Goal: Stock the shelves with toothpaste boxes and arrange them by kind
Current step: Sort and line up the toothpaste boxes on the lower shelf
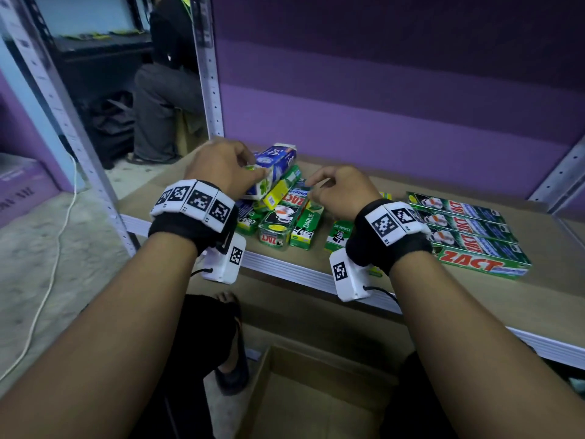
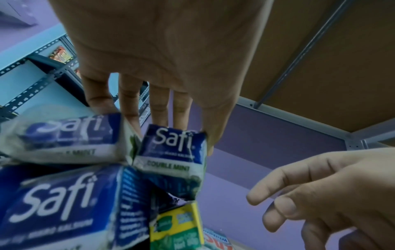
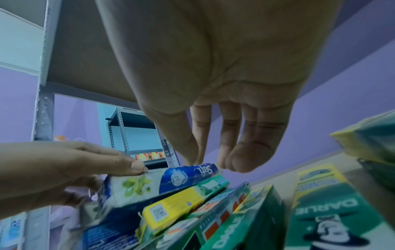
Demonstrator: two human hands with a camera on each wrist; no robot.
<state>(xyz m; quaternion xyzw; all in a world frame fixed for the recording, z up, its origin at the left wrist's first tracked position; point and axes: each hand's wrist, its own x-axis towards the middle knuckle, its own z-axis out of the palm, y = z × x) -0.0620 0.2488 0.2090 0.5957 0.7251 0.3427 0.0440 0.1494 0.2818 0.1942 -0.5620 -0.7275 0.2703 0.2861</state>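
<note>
Left hand [image 1: 221, 167] grips Safi box [image 1: 272, 167]; four Zact boxes [image 1: 468, 229].

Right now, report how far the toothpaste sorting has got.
Done: four Zact boxes lie side by side at the right of the shelf. In hand: the left hand grips a blue Safi box atop the mixed pile; the right hand hovers empty. Left: that pile's Safi, Darlie and Zact boxes.

Bare shelf board [image 1: 411, 185] lies open behind the box heap [image 1: 278, 210] and Zact row [image 1: 468, 229]
</note>
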